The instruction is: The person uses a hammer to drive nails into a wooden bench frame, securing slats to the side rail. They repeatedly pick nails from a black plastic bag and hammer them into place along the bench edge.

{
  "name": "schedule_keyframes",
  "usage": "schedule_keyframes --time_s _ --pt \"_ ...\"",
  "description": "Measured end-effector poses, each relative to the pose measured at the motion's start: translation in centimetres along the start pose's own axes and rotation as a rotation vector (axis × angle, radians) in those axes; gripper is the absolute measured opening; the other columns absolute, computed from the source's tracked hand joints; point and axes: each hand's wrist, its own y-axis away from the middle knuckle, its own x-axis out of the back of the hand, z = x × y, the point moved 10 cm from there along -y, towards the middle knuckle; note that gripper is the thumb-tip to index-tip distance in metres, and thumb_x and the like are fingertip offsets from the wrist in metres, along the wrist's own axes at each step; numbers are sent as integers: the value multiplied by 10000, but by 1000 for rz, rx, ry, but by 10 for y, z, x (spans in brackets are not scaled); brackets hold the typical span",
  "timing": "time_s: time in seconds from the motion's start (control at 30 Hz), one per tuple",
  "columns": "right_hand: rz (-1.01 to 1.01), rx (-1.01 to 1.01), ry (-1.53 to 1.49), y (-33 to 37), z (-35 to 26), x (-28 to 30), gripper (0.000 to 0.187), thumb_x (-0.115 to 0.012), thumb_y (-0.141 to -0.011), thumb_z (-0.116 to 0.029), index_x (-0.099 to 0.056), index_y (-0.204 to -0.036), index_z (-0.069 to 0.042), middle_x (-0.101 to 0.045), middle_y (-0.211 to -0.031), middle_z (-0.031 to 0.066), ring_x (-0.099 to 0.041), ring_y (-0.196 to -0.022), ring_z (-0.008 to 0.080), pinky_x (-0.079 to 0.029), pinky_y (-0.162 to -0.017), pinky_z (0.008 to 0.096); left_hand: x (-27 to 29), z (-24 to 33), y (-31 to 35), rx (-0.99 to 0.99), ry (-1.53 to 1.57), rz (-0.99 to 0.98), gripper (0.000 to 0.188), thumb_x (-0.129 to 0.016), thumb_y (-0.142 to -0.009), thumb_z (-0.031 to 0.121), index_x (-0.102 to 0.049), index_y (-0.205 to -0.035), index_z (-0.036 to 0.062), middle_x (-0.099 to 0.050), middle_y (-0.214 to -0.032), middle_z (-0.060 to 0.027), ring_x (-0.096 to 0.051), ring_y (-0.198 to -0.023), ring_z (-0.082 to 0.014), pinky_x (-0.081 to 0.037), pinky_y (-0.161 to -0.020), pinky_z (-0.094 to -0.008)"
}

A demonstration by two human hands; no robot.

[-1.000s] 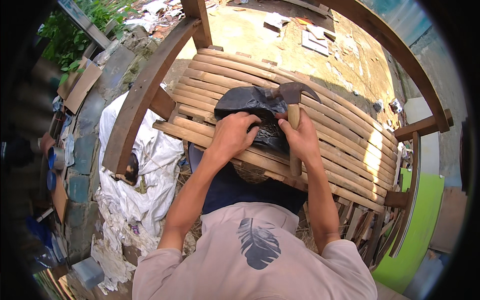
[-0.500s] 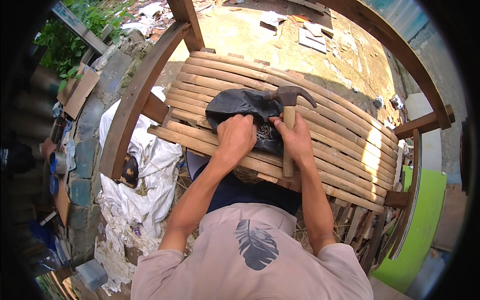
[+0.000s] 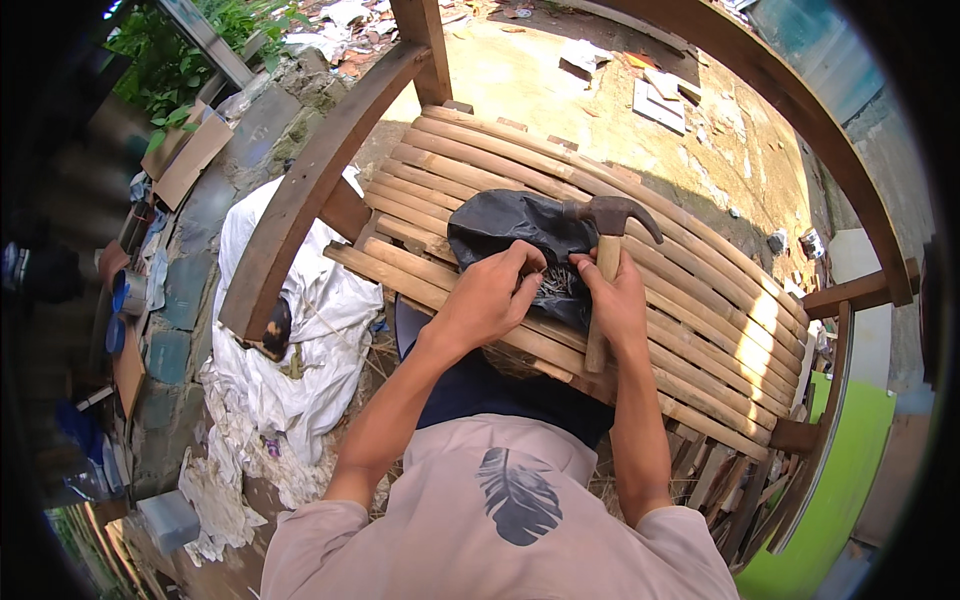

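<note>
A crumpled black plastic bag (image 3: 500, 222) lies open on the bamboo-slat seat (image 3: 430, 172), with a pile of thin nails (image 3: 560, 283) inside. My left hand (image 3: 490, 298) is over the near left side of the bag, thumb and forefinger bent toward each other beside the nails. Whatever is between those fingertips is too small to name. On the bag's right side my right hand (image 3: 615, 300) is closed around the wooden handle of a claw hammer (image 3: 607, 258), its head pointing away from me. My right thumb also presses at the bag's edge.
Dark wooden frame posts (image 3: 310, 190) rise at the seat's left and far right. White sacking (image 3: 280, 380) is heaped at the left beside a block wall (image 3: 185, 290). A green panel (image 3: 840, 470) leans at the right. Tile scraps (image 3: 658, 105) lie on the ground beyond.
My left hand has drawn back from the bag's mouth, and its fingers have gone from bunched to a pinch, showing more of the nails. The right hand still holds the hammer.
</note>
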Motion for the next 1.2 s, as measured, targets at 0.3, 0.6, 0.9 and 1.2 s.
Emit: schedule_keyframes --time_s 0.3,0.6,0.9,1.2 --pt "86 23 85 6 -21 6 218 -693 -936 -150 -608 -1048 17 -745 -920 113 -687 -847 173 -520 -779 325 111 -96 37 224 415 572 168 -572 -978 48 -694 -1076 -15 -676 -931 -27 -610 -842 -86 -511 -784 -243" --pt "-16 171 275 -43 -121 -23 297 -729 -899 -223 -629 -1037 22 -679 -821 121 -644 -744 197 -513 -710 358 162 -141 38 360 167 691 267 -708 -973 188 -739 -1146 -14 -752 -967 -66 -643 -796 -72 -519 -728 -234" --pt "-421 71 73 -129 -93 -175 270 -707 -846 -195 -656 -970 40 -721 -846 131 -678 -751 188 -538 -710 333 159 -128 8 166 -219 805 219 -707 -947 206 -768 -1071 36 -756 -982 -175 -730 -897 -292 -551 -812 -362" --pt "-405 -28 59 -157 -8 -188 257 -727 -839 -196 -707 -908 50 -751 -820 145 -742 -756 216 -558 -714 343 156 -145 -13 498 -430 543 268 -552 -988 228 -671 -1083 7 -704 -1033 -279 -659 -994 -485 -501 -888 -543"
